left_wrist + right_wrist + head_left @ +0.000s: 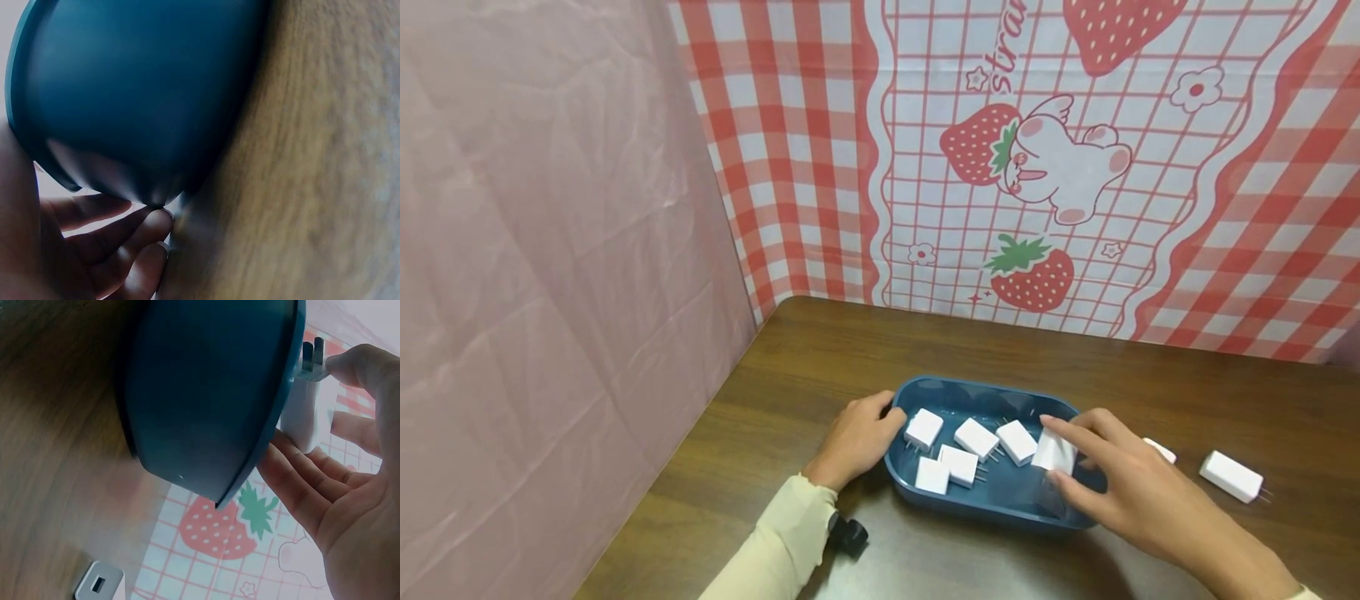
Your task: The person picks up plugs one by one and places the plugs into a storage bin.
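A blue oblong tray [985, 502] sits on the table with several white charger plugs [977, 439] lying in it, metal prongs showing on some. At its left end my left hand [859, 437] holds the rim, fingertips [161, 220] against the outer wall in the left wrist view. Over the tray's right end, my right hand [1131, 483] pinches another white charger plug [1055, 452] between thumb and fingers. The right wrist view shows this plug upright beside the rim, its two dark prongs [319, 351] pointing up.
Right of the tray, a white charger plug [1231, 477] lies on the wooden table [820, 350]; another [1160, 450] is partly hidden behind my right hand. A checked strawberry cloth [820, 150] hangs behind, and a pinkish cloth [565, 250] hangs at left.
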Demonstrator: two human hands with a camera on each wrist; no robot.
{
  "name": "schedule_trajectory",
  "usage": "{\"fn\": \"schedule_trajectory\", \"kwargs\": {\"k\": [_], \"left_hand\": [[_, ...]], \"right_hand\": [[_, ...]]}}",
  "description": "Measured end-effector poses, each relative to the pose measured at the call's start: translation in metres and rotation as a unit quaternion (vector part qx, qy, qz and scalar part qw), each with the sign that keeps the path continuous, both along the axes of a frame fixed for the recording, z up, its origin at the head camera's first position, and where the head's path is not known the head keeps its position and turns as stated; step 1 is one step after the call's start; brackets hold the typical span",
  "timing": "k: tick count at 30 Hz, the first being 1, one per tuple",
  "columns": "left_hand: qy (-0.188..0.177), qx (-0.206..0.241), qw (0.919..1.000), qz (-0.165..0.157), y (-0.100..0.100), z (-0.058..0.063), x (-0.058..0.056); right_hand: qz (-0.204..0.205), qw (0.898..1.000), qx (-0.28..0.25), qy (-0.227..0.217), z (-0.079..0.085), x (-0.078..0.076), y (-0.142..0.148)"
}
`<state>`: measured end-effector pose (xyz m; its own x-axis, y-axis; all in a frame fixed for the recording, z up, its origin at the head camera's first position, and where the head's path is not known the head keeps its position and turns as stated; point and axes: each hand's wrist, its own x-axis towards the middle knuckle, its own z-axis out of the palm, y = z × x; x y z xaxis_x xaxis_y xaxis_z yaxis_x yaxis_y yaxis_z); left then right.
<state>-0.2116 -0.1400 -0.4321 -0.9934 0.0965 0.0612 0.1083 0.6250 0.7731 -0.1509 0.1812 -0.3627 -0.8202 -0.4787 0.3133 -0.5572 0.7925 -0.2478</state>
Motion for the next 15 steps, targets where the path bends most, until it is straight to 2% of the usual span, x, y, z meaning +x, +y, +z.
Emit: {"fn": "schedule_trajectory", "kwargs": {"k": [4, 10, 15], "left_hand": [[-0.007, 0.002, 1.0, 0.001, 0.0, 0.0, 0.001], [-0.011, 0.002, 0.9999, 0.001, 0.0, 0.0, 0.0], [-0.01, 0.0, 1.0, 0.002, 0.001, -0.001, -0.001]], "right_hand": [[0.005, 1.0, -0.009, -0.006, -0.002, -0.002, -0.004], [0.018, 0.999, -0.024, 0.019, -0.005, -0.005, -0.008], [0.016, 0.999, -0.017, 0.025, -0.006, -0.009, -0.013]]}}
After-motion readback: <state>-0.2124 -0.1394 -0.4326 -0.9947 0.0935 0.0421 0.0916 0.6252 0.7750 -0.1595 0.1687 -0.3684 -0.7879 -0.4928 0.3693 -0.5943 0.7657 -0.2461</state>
